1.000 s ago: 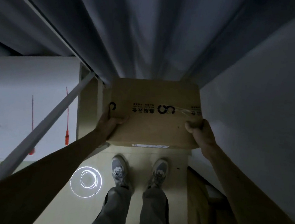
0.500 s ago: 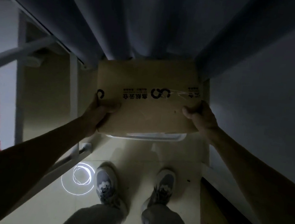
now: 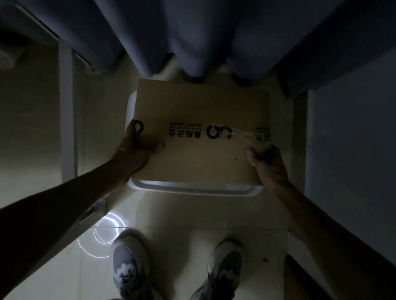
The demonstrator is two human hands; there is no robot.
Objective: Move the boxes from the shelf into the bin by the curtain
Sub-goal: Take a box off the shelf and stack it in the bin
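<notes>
1. The fingers of the left hand (image 3: 135,151) are curled round the near left corner of the box (image 3: 204,111). The thumb (image 3: 155,145) lies flat on the top face, and the other fingers wrap the side edge beside a black printed mark.
2. The right hand (image 3: 269,166) grips the near right corner in the same way. Its thumb (image 3: 253,156) presses down on top, and the other fingers are hidden past the edge.
3. The box is brown cardboard with black print and a strip of clear tape across its top. It is held level between the two hands.
4. It sits directly over the bin (image 3: 195,189) and covers most of the opening. The bin's white rim shows along the box's near edge and at its left side. Whether the box touches the rim cannot be told.
5. The bin stands on the pale floor (image 3: 183,222) at the foot of the curtain (image 3: 181,24). The curtain's dark folds hang just behind the box's far edge.
6. A white post (image 3: 67,115) stands to the left.
7. Two grey shoes (image 3: 129,268) point at the bin, with a ring of light (image 3: 105,236) beside the left one.
</notes>
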